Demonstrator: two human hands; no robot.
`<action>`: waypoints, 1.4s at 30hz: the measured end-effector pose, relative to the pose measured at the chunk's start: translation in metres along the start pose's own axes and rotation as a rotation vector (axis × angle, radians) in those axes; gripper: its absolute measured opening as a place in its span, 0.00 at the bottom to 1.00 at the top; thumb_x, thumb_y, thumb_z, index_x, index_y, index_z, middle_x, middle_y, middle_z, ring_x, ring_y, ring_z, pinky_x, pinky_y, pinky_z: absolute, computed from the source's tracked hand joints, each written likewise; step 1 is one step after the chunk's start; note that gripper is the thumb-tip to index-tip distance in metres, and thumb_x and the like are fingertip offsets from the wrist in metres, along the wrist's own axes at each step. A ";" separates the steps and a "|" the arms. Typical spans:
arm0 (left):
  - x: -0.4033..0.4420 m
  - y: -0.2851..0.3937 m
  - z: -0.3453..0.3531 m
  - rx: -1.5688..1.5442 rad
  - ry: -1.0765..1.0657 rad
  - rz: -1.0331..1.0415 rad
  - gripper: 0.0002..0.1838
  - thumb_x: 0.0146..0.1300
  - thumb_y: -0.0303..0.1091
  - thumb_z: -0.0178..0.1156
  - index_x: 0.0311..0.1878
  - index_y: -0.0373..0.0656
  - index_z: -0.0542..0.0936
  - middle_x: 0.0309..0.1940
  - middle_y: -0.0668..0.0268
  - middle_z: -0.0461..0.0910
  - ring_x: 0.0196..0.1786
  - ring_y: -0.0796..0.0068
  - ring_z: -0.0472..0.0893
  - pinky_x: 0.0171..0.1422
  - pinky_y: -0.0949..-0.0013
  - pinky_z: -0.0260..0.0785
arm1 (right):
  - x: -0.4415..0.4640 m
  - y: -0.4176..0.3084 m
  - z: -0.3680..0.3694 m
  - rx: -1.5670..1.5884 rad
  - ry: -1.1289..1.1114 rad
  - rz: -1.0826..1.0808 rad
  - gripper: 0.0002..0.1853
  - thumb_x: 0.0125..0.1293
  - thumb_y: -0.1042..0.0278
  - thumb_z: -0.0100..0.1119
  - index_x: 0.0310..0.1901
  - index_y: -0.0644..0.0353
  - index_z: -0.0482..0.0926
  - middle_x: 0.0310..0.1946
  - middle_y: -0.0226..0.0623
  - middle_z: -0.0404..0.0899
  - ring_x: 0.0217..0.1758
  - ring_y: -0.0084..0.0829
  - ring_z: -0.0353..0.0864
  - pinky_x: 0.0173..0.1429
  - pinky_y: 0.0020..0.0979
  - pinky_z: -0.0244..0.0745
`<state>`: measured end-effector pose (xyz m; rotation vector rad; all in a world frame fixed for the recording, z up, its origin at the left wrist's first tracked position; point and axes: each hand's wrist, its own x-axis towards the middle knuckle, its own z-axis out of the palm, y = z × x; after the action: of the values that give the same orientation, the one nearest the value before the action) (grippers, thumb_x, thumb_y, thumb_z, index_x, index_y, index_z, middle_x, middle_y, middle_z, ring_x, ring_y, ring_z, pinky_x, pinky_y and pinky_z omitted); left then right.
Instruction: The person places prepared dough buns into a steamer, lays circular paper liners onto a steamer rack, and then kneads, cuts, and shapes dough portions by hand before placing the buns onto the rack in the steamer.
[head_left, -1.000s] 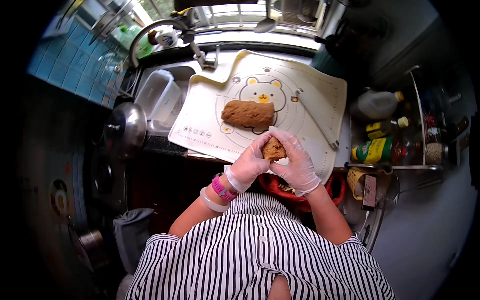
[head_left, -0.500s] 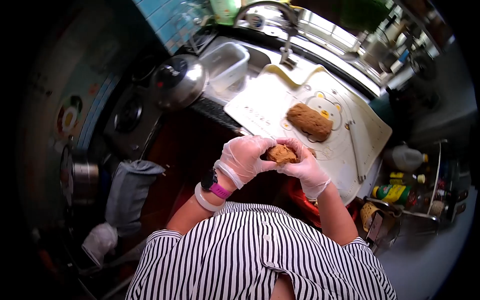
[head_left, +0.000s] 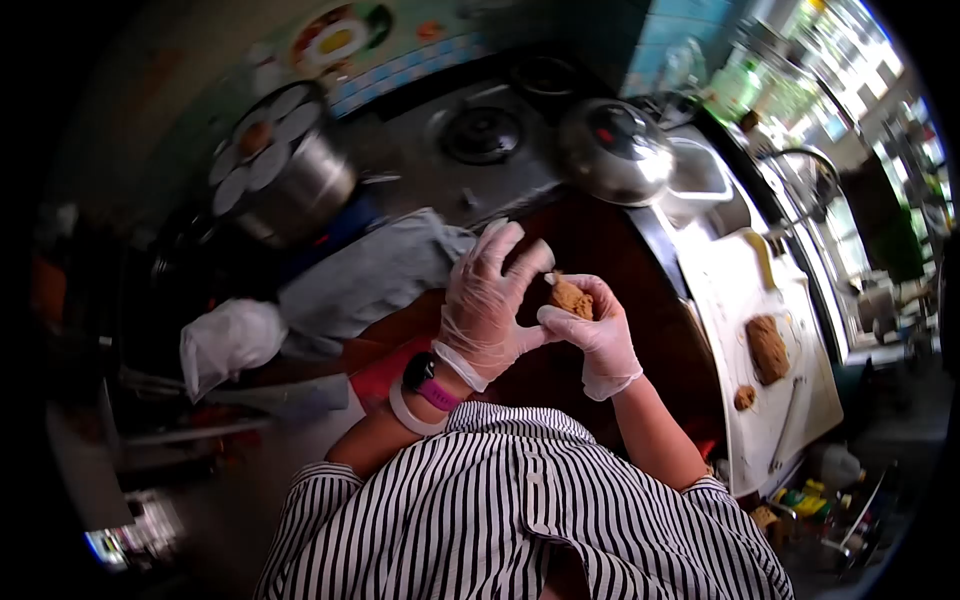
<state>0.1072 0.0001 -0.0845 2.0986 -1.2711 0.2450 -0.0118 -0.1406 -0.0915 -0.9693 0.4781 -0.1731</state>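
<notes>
A lump of brown dough (head_left: 572, 298) is pinched between the fingers and thumb of my right hand (head_left: 602, 345), in front of my chest. My left hand (head_left: 487, 305) is spread open just left of it, its thumb close to the right thumb; whether they touch I cannot tell. Both hands wear clear plastic gloves. On the white mat (head_left: 740, 275) at the right lie a thick brown dough log (head_left: 768, 350) and a small dough piece (head_left: 745, 398).
A steel pot (head_left: 300, 195) at the left holds several white rounds, one with a brown piece on it. Beside the stove burner (head_left: 482, 135) stands a domed steel lid (head_left: 617, 150). A grey cloth (head_left: 375, 275) hangs near my left hand. Bottles (head_left: 810, 495) stand at lower right.
My view has swung left, toward the stove and pot. My left hand has let go of the dough lump and opened its fingers; my right hand still holds it.
</notes>
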 end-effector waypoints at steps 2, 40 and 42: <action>-0.029 -0.034 -0.019 -0.261 0.048 -0.245 0.57 0.48 0.42 0.83 0.79 0.45 0.61 0.76 0.54 0.62 0.78 0.51 0.64 0.81 0.52 0.58 | 0.021 0.025 0.034 -0.014 0.014 -0.082 0.23 0.59 0.77 0.76 0.54 0.59 0.76 0.44 0.31 0.82 0.42 0.23 0.85 0.50 0.27 0.83; -0.009 -0.149 -0.101 -2.250 1.046 -0.863 0.37 0.76 0.70 0.40 0.75 0.56 0.72 0.73 0.60 0.73 0.77 0.55 0.68 0.78 0.39 0.61 | 0.196 -0.067 0.232 -1.280 -1.111 -0.731 0.54 0.50 0.58 0.82 0.79 0.49 0.62 0.69 0.52 0.72 0.66 0.54 0.77 0.69 0.45 0.74; -0.004 -0.147 -0.099 -2.318 0.922 -0.810 0.37 0.75 0.71 0.41 0.76 0.57 0.71 0.74 0.60 0.72 0.77 0.55 0.68 0.78 0.39 0.60 | 0.193 -0.051 0.225 -1.246 -1.102 -0.680 0.54 0.50 0.59 0.82 0.79 0.48 0.61 0.72 0.51 0.68 0.68 0.53 0.75 0.70 0.44 0.74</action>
<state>0.2463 0.1098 -0.0758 0.0731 0.2988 -0.4407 0.2667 -0.0688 -0.0039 -2.2027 -0.9246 0.1037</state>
